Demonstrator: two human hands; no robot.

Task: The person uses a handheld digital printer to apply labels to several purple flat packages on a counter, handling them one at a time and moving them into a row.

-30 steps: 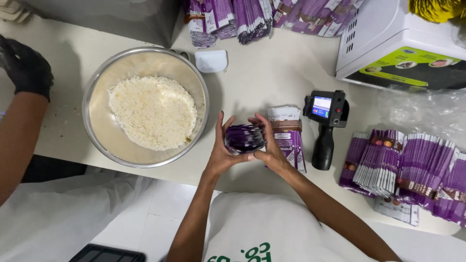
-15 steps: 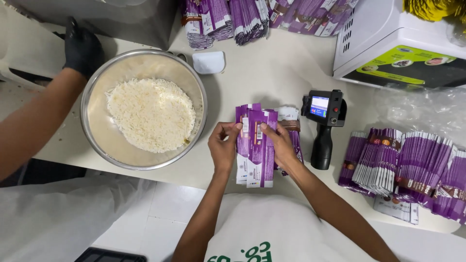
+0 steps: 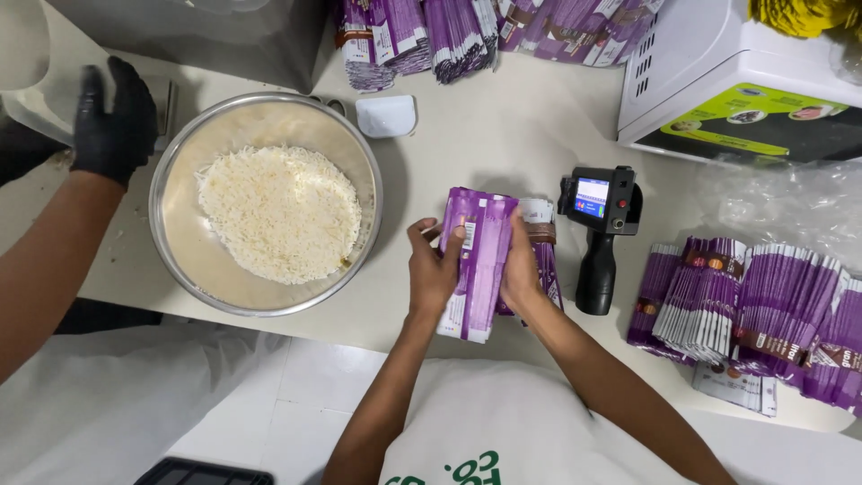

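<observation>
1. Head view, my hands: my left hand (image 3: 434, 269) and right hand (image 3: 521, 269) are both clamped on a stack of flat purple printed sachets (image 3: 476, 260), the left gripping its left edge with the thumb over the top, the right pressing its right edge. The stack is lifted slightly and tilted, near the front edge of the white surface (image 3: 485, 135), about midway along it.

2. Head view, just beside the stack: a few more purple sachets (image 3: 545, 260) lie flat under my right hand, and a black handheld printer with a small lit blue screen (image 3: 600, 233) lies just to their right, not touched.

3. Head view, further off: a round steel bowl of white rice grains (image 3: 267, 205) sits toward the left end of the surface, and another person's black-gloved hand (image 3: 115, 121) is near its far left rim. Banded bundles of purple sachets (image 3: 754, 305) lie toward the right front corner, and more purple packets (image 3: 431, 36) lie along the far edge. A white boxy machine (image 3: 718, 81) stands at the far right corner.

4. I judge the step to be squaring up the stack between my palms. The next move calls for even pressure on both edges so that no sachet slips out.
</observation>
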